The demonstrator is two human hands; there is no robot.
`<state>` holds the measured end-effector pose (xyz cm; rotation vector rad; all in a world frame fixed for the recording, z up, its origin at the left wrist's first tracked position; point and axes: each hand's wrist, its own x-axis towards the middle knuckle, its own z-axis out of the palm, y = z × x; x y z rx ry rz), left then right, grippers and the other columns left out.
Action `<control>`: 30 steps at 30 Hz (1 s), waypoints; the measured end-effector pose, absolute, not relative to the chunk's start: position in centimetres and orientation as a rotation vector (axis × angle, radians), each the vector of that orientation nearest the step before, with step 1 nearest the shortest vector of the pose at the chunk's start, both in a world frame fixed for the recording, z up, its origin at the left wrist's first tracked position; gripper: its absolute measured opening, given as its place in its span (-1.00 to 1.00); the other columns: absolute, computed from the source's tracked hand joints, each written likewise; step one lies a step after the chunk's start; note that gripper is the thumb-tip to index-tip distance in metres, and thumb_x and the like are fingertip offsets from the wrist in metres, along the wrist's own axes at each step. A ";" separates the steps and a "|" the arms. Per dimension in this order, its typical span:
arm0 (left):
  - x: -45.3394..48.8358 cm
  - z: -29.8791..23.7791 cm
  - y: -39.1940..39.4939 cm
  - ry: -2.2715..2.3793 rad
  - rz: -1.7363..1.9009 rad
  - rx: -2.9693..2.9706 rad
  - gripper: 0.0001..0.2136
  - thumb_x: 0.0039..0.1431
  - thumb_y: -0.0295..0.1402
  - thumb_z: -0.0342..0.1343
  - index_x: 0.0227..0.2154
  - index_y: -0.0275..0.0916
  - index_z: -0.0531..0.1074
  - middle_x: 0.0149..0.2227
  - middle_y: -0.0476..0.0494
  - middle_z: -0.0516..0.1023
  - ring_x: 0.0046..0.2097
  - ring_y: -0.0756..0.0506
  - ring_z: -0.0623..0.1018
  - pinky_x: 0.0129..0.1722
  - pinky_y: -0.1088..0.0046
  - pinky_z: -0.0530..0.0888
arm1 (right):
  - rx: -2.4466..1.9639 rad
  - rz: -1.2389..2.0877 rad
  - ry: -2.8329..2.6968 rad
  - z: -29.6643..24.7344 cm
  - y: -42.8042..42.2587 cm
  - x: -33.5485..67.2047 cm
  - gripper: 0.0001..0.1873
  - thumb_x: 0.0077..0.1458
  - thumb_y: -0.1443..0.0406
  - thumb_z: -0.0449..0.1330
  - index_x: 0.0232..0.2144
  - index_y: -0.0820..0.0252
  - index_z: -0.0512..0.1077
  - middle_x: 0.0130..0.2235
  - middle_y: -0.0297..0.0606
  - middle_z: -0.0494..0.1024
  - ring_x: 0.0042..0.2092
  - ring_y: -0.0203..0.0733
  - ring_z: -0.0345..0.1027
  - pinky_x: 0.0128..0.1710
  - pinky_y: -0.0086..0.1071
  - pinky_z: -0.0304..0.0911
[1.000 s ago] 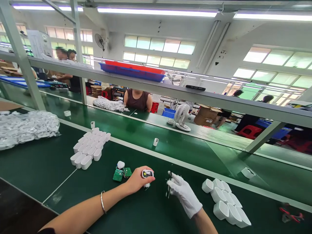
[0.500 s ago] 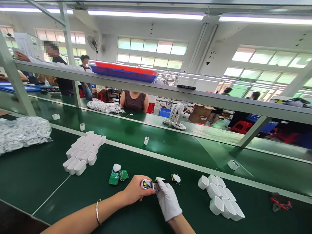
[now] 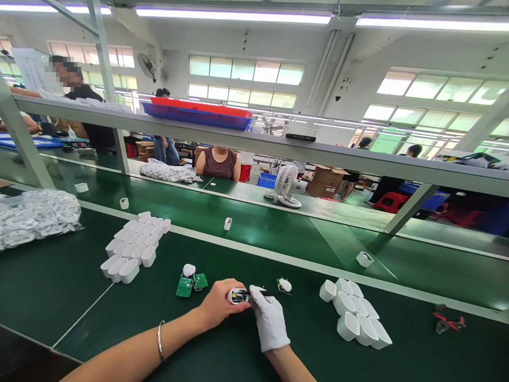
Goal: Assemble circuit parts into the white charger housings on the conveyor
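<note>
Ceiling tubes [image 3: 233, 16]: burnt to white, fringed violet, shining from above.
Windows [image 3: 242, 70]: bright with daylight, washed pale, nearly featureless.
Belt [image 3: 178, 207]: glossy, streaked with soft glare.
Worktop [image 3: 99, 318]: darker, duller than the belt.
Gloved right hand [image 3: 271, 320]: bright white against dark green, fairly sharp.
Pliers [image 3: 448, 320]: soft-edged, short of crisp focus.
Left post [image 3: 24, 143]: leaning, stretched by wide-angle distortion.
Person at far left [image 3: 83, 93]: masked over the head by coarse pixel blocks.

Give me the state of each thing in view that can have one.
White casing: open, components showing inside.
Left hand: bare, holding the white casing.
Tweezers: held, one end at the casing's opening.
Right hand: gloved, holding the tweezers.
Green circuit boards: loose, uncased.
Pliers: lying down, unheld.
Desk fan: upright; running or not, can't tell.
Ceiling lights: lit.
Trays: stacked, red above blue.
</note>
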<state>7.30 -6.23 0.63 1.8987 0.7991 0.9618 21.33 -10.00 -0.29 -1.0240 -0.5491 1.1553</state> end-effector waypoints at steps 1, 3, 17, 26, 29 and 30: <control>7.3 0.6 -6.3 0.813 0.947 1.875 -0.71 -0.05 -0.13 0.21 -0.39 -0.29 0.48 -0.41 -0.07 0.46 -0.51 0.03 0.39 -0.58 0.55 0.35 | -0.985 1.170 -0.555 -0.2 -10.0 21.5 -0.65 -0.47 0.14 0.46 -0.59 0.20 0.50 -0.54 -0.32 0.52 -0.46 -0.19 0.39 -0.40 -0.30 0.32; 7.4 0.4 -6.4 0.830 0.914 1.835 -0.68 -0.04 -0.11 0.19 -0.38 -0.31 0.47 -0.42 -0.06 0.43 -0.60 0.08 0.31 -0.71 0.59 0.24 | -0.919 1.197 -0.566 0.1 -10.0 21.7 -0.66 -0.41 0.12 0.44 -0.57 0.19 0.49 -0.55 -0.33 0.50 -0.47 -0.20 0.38 -0.42 -0.29 0.33; 7.3 0.3 -6.2 0.744 1.021 1.962 -0.72 -0.04 -0.15 0.22 -0.40 -0.29 0.49 -0.40 -0.13 0.52 -0.35 -0.08 0.47 -0.35 0.46 0.42 | -1.032 1.212 -0.515 0.5 -10.3 20.7 -0.60 -0.61 0.13 0.49 -0.66 0.26 0.51 -0.58 -0.31 0.51 -0.49 -0.23 0.35 -0.38 -0.32 0.31; 6.8 0.5 -5.5 0.811 1.042 1.924 -0.71 0.01 -0.12 0.15 -0.42 -0.29 0.47 -0.44 -0.07 0.48 -0.45 -0.01 0.43 -0.46 0.51 0.38 | -0.850 1.339 -0.342 0.9 -10.6 20.5 -0.58 -0.58 0.17 0.50 -0.57 0.26 0.52 -0.59 -0.34 0.47 -0.50 -0.32 0.33 -0.43 -0.41 0.31; 6.8 0.4 -5.5 0.789 1.028 1.958 -0.70 -0.01 -0.11 0.18 -0.43 -0.29 0.48 -0.45 -0.08 0.50 -0.43 -0.03 0.45 -0.43 0.50 0.39 | -0.846 1.286 -0.362 0.8 -10.4 20.5 -0.62 -0.53 0.17 0.48 -0.58 0.24 0.52 -0.57 -0.36 0.47 -0.50 -0.33 0.32 -0.41 -0.41 0.32; 6.8 0.3 -5.5 0.784 1.023 1.968 -0.69 -0.02 -0.10 0.18 -0.43 -0.29 0.48 -0.45 -0.08 0.50 -0.43 -0.03 0.45 -0.43 0.50 0.39 | -0.848 1.274 -0.369 0.8 -10.4 20.5 -0.64 -0.50 0.17 0.48 -0.58 0.24 0.52 -0.57 -0.36 0.47 -0.51 -0.33 0.32 -0.41 -0.40 0.32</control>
